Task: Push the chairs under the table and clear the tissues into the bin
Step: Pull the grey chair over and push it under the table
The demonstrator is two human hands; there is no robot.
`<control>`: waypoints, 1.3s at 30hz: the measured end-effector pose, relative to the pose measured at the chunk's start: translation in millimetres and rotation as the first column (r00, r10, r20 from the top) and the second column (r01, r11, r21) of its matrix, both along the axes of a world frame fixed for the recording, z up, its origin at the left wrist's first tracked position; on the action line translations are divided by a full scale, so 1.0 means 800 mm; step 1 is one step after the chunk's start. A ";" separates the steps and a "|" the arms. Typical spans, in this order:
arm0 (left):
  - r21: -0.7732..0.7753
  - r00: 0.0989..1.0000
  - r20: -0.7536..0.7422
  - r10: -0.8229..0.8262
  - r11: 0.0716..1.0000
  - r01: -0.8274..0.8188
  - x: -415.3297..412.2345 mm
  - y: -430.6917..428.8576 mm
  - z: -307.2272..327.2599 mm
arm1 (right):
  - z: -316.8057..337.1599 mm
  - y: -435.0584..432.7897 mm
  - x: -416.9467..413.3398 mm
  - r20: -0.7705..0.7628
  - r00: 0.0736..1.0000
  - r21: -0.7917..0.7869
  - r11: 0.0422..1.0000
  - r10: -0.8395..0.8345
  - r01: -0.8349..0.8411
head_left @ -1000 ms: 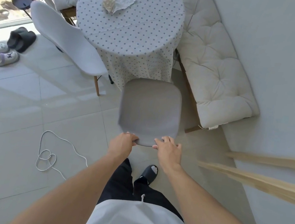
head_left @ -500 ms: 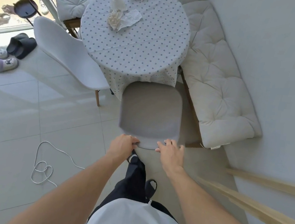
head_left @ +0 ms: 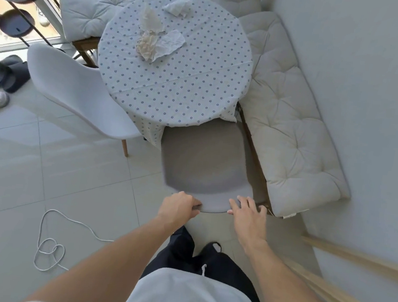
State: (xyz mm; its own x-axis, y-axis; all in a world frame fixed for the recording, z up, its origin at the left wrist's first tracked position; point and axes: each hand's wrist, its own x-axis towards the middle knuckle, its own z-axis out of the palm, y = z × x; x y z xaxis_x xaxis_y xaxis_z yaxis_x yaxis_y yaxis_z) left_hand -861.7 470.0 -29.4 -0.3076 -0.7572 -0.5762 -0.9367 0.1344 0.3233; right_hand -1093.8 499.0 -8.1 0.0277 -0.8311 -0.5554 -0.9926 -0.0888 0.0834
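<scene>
Hands sit on the top edge of the grey chair (head_left: 206,166), whose front is tucked just under the near edge of the table (head_left: 175,88). The left hand (head_left: 178,209) curls its fingers over that edge in a grasp; the right hand (head_left: 247,214) lies flat against it, fingers spread and loose. A white chair (head_left: 80,97) stands left of the table, angled out and not yet pushed in. 2 clumps of tissues (head_left: 156,39) lie on the table's far half; no bin shows. The uneven hold could twist the grey chair toward the bench (head_left: 291,136), right of the table, or snag the hanging cloth and drag the tissues.
</scene>
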 end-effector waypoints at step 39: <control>-0.019 0.968 -0.089 0.234 0.971 -0.237 -0.097 -0.038 -0.011 | -0.030 -0.103 -0.129 0.144 0.984 0.088 0.989 0.102 -0.115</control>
